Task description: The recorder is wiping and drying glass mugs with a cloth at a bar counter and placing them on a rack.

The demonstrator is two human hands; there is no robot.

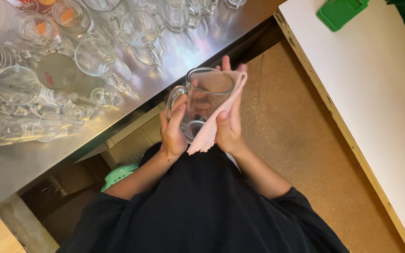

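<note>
Head view, frame centre: glass mug (206,100) upright between both hands. Left hand (173,131) clamped by the handle (173,96), right hand (229,126) pressing pink cloth (212,129) to the far wall. Steel tabletop (174,61) with more glassware (94,58) upper left.

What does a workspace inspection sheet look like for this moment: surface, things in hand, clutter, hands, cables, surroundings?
Surface: steel counter at upper left; white table at right.
Things in hand: clear glass mug held above the gap between the two, open end toward the camera; pink cloth wrapped along its right side.
Clutter: many clear glass mugs and jars crowd the counter; a green flat object lies on the white table.
Hands: left hand grips the mug at its handle side; right hand presses the cloth against the glass.
Cables: nothing seen.
Surroundings: brown floor; a light green plastic item under the counter edge.
</note>
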